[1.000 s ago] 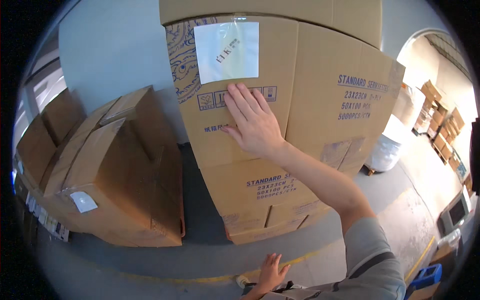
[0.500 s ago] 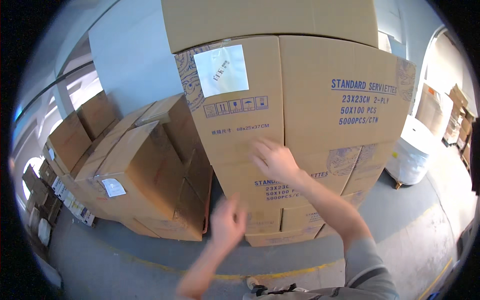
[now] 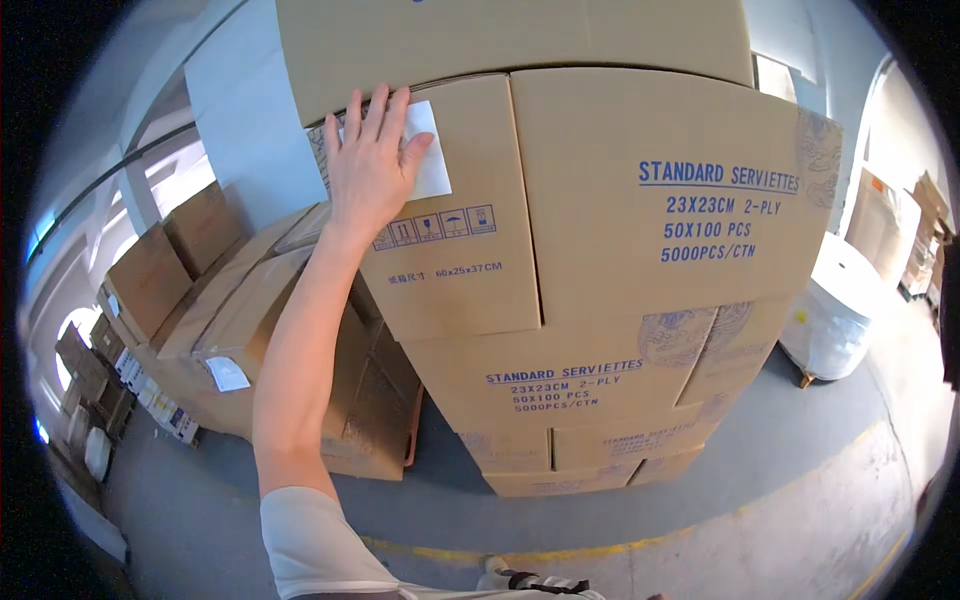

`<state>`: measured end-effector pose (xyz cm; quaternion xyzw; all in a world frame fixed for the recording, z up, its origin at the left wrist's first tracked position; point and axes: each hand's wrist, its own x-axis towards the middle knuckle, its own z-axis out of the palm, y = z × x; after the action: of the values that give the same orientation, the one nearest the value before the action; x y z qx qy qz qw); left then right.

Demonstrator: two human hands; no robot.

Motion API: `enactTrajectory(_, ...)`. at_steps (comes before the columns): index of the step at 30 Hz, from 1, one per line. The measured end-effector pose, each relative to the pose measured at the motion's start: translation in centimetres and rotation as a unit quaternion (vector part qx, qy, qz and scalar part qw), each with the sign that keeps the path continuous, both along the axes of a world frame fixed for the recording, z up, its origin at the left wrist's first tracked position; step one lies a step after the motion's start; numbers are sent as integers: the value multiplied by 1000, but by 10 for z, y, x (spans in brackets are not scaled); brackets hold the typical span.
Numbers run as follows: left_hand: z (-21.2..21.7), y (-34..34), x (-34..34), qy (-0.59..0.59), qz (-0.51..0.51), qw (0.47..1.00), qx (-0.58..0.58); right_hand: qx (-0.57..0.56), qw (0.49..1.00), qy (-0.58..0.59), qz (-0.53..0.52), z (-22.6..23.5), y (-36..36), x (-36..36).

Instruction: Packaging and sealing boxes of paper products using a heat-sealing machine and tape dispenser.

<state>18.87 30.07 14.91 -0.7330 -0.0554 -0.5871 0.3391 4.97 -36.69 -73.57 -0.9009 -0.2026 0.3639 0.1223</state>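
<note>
My left hand (image 3: 370, 178) lies flat with its fingers spread over a white paper label (image 3: 430, 165) on the upper left of a cardboard carton (image 3: 455, 295). The fingers reach up to the carton's top edge, and part of the label is hidden under the palm. Blue handling symbols are printed just below the hand. To the right, a wide carton face (image 3: 590, 250) with blue print belongs to the same tall stack. Another carton (image 3: 520, 35) sits on top. My right hand is out of the picture.
At the left stands a lower pile of cartons (image 3: 240, 345) with a white label (image 3: 228, 374). A white wrapped roll (image 3: 835, 310) stands on the floor to the right. A yellow line (image 3: 450, 553) crosses the grey floor near my feet.
My left hand has risen from in front of the lower cartons onto the label. My right hand has left the carton front and dropped out of view. The view has shifted slightly.
</note>
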Motion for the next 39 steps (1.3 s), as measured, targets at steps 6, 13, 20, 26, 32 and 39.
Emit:
enactTrajectory(6, 2, -14, -1, 22, 27, 999, -14, -33, 974, 173, -139, -55, -22, 34)
enactTrajectory(13, -28, -25, -2, 9, 90, 992, -87, 311, 913, 53, -258, 47, 84, 131)
enactTrajectory(20, -290, -152, 45, 151, 34, 947, -282, 304, 841, 56, -443, 62, 8, 84)
enactTrajectory(26, -666, -340, -29, 547, -78, 538, -637, 87, 863, 47, -495, 31, -124, -12)
enactTrajectory(32, -709, -580, 167, 758, -264, 361, -474, 58, 605, -87, -790, 123, -299, -101)
enactTrajectory(39, -534, -945, 301, 718, -551, 210, -370, 116, 328, -218, -912, 124, -351, -129)
